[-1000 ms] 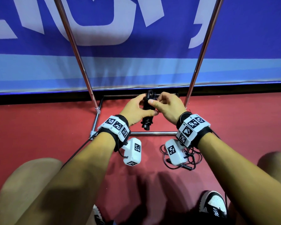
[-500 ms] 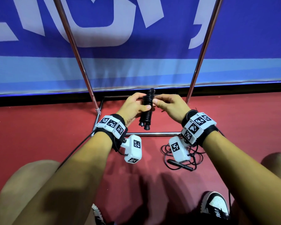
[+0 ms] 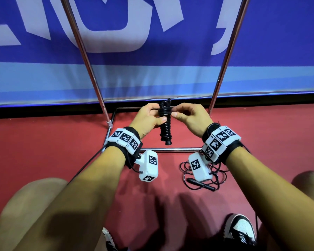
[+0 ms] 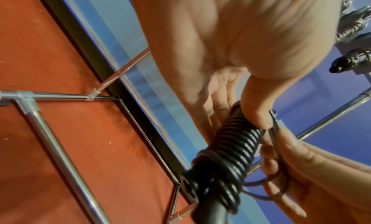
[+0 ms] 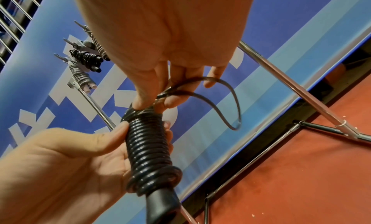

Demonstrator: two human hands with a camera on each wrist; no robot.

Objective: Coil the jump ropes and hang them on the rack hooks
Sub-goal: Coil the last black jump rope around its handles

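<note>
At frame centre, the left hand [image 3: 149, 119] grips the coiled black jump rope [image 3: 165, 124]; the right hand [image 3: 190, 117] pinches its loose loop [image 5: 224, 100]. Another rope [image 3: 201, 175] lies lower right, rack poles [image 3: 85, 57] behind.

Blue banner [image 3: 170, 73] with pale lettering stands behind red floor [image 3: 34, 145]. Black-and-white shoe [image 3: 240, 230] rests on floor, well before banner.

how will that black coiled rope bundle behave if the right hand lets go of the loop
The coiled rope is wound tight round its handles, so it likely stays fairly stiff in the left hand. The loose loop held by the right hand looks thin and springy, so it may unwind.
</note>
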